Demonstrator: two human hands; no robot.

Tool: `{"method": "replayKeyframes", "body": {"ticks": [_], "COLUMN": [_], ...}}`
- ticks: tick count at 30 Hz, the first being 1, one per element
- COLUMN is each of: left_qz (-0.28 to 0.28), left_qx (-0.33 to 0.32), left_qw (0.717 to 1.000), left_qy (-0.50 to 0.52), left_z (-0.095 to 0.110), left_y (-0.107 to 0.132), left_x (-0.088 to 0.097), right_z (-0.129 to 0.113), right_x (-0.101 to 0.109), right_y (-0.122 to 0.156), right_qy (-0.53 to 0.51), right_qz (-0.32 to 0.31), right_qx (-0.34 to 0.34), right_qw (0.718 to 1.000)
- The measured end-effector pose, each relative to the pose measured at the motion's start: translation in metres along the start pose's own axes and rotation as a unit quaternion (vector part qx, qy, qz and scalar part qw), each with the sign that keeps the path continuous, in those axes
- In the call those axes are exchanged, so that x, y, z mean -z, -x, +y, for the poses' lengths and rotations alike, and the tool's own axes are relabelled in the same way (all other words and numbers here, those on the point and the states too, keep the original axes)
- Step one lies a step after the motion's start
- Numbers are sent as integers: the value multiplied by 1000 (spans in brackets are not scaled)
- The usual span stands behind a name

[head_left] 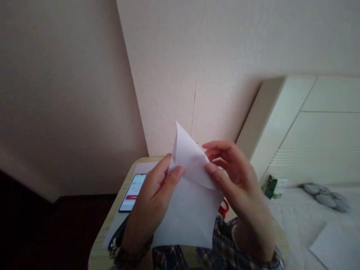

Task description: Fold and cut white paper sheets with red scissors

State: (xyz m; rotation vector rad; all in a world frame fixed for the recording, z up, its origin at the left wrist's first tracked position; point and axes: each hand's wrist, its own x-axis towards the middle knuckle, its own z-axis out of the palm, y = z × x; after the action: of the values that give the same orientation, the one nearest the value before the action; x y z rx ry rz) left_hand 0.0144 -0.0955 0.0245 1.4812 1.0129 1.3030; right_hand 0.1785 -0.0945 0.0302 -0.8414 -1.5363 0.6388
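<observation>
Bare hands (pixel 239 176) with dark plaid sleeves (pixel 129 258) and a pale beaded bracelet (pixel 233 231).

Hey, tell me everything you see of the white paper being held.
The white sheet, apparently paper, is partly folded: its top comes to a point and a folded layer crosses the upper part. It is held above the table, the left hand pinching its left edge, the right hand touching its right side.

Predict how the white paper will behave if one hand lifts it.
The white paper is probably light and easily creased, judging by its thin edges. Its folded top should feel stiffer, since layers overlap there; the lower part, where no fold shows, may flop.
</observation>
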Motion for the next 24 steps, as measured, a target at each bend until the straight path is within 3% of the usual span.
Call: {"method": "replayKeyframes", "body": {"ticks": [3, 6, 10, 15, 24], "left_qz": [-47, -68, -71, -44, -13], "left_qx": [65, 83, 99, 72, 28], "left_qw": [997, 994, 992, 996, 997], "left_qy": [-22, -29, 13, -28, -66], "left_z": [-16, -30, -43, -51, -43], "left_y": [5, 5, -1, -5, -6], "left_x": [4, 9, 11, 7, -7], "right_z": [19, 37, 46, 49, 49], "right_x": [-2, -3, -4, -4, 1], "right_y": [10, 16, 13, 11, 14], "right_qy": [-42, -81, -85, -59, -27], "right_qz": [-76, -106, -106, -98, -100], "right_qx": [-99, -151, -163, -166, -189], "right_qw": [991, 980, 977, 979, 977]}}
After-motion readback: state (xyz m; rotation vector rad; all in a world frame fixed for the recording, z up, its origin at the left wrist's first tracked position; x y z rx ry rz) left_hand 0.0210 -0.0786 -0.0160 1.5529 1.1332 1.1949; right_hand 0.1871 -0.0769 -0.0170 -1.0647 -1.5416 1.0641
